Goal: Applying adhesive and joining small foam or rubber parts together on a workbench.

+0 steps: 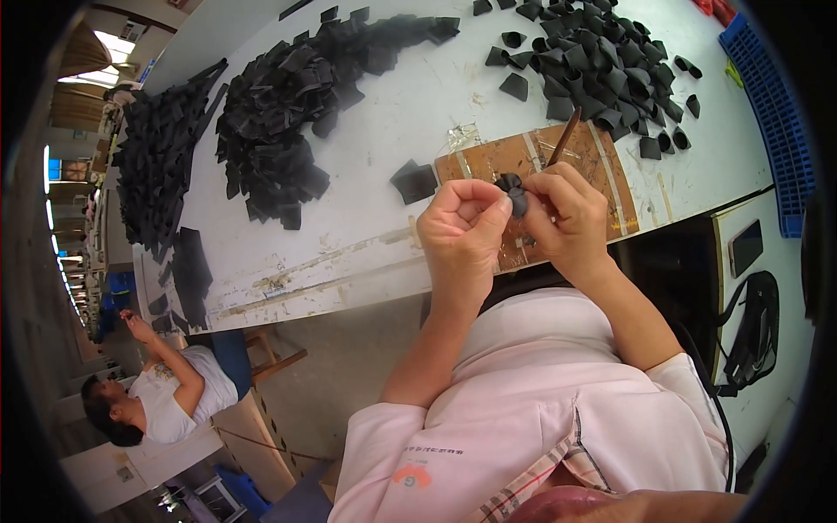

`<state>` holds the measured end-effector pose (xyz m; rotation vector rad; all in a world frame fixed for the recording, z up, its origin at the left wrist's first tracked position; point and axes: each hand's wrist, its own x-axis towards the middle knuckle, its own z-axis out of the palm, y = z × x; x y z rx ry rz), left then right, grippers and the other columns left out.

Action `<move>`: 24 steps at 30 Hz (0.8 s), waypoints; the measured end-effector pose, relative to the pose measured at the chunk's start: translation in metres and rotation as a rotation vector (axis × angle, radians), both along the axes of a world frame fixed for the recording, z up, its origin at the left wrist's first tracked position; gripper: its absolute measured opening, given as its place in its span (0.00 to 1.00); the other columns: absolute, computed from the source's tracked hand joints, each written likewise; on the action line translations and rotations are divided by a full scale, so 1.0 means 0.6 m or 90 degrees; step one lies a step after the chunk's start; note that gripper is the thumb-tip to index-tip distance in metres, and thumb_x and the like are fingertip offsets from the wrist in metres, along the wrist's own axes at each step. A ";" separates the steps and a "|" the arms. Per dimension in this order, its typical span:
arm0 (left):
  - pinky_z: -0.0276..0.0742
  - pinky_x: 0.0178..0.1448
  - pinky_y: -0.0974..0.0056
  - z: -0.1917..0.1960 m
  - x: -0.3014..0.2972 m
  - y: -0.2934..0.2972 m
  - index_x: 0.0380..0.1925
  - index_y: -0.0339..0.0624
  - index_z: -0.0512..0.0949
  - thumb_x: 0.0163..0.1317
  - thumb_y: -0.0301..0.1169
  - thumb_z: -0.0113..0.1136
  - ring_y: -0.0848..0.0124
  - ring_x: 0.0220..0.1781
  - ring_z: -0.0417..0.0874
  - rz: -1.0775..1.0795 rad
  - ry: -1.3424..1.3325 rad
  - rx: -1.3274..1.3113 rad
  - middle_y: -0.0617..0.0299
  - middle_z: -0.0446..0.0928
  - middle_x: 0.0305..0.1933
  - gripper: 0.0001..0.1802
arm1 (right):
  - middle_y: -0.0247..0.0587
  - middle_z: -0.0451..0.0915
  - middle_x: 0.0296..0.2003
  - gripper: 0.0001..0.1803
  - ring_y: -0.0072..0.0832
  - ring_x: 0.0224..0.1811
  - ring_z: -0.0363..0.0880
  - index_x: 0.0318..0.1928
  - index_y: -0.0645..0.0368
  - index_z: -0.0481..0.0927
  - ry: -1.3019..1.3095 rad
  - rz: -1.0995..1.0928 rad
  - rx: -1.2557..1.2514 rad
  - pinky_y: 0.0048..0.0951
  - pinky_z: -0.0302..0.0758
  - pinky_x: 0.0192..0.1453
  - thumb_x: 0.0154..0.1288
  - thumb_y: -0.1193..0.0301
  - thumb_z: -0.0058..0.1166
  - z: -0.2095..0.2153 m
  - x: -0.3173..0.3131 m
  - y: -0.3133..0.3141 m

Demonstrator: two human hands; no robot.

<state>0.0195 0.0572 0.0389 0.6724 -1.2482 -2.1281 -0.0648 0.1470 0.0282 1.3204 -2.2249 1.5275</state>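
Note:
Between my two hands is a small black piece of sheet material (pixel 516 199), bent and pinched into a curled shape. My left hand (pixel 465 228) grips its left side between thumb and fingers. From the other side my right hand (pixel 571 213) pinches the same piece. A slim brown stick-like tool (pixel 567 135) juts up from my right hand; its lower end is hidden. Below my hands lies a worn brown board (pixel 497 157) with strips of tape across it. One flat black piece (pixel 413 182) rests on the table just left of the board.
Several curled black pieces (pixel 602 65) are heaped beyond the board. Large piles of flat black pieces (pixel 275 131) cover the table's left side. A blue plastic crate (pixel 772 131) stands at right, above a phone (pixel 746 247) and a black bag (pixel 754 336). Another person (pixel 179 383) sits at left.

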 end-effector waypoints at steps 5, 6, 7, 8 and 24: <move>0.63 0.21 0.80 -0.001 0.010 -0.023 0.34 0.35 0.69 0.48 0.15 0.50 0.85 0.20 0.68 -0.347 0.273 0.411 0.62 0.72 0.32 0.11 | 0.28 0.69 0.19 0.03 0.13 0.17 0.61 0.26 0.64 0.76 -0.815 0.227 -0.173 0.12 0.56 0.19 0.52 0.77 0.56 0.020 -0.014 0.029; 0.65 0.24 0.80 0.010 0.007 -0.016 0.33 0.34 0.69 0.48 0.15 0.50 0.84 0.22 0.70 -0.280 0.153 0.264 0.63 0.72 0.31 0.10 | 0.26 0.68 0.20 0.04 0.12 0.17 0.59 0.27 0.62 0.75 -0.949 0.290 -0.206 0.12 0.54 0.20 0.54 0.74 0.55 0.018 -0.017 0.036; 0.67 0.28 0.80 0.017 0.004 -0.010 0.33 0.34 0.69 0.49 0.16 0.51 0.83 0.24 0.71 -0.213 0.036 0.115 0.63 0.72 0.31 0.10 | 0.26 0.68 0.20 0.04 0.12 0.17 0.59 0.27 0.62 0.75 -0.946 0.276 -0.213 0.12 0.54 0.20 0.54 0.74 0.55 0.013 -0.019 0.037; 0.69 0.34 0.79 0.021 0.001 -0.002 0.32 0.33 0.70 0.50 0.16 0.50 0.81 0.28 0.73 -0.164 0.016 0.023 0.62 0.72 0.30 0.08 | 0.25 0.68 0.20 0.05 0.11 0.18 0.58 0.27 0.61 0.74 -1.039 0.357 -0.263 0.12 0.54 0.19 0.55 0.73 0.54 0.009 -0.020 0.039; 0.48 0.10 0.79 0.033 -0.072 -0.035 0.41 0.32 0.68 0.59 0.22 0.42 0.83 0.06 0.53 -0.321 0.282 0.480 0.51 0.73 0.29 0.11 | 0.23 0.64 0.19 0.16 0.09 0.19 0.55 0.24 0.57 0.71 -0.726 0.450 -0.076 0.12 0.51 0.19 0.61 0.58 0.50 0.062 -0.113 0.008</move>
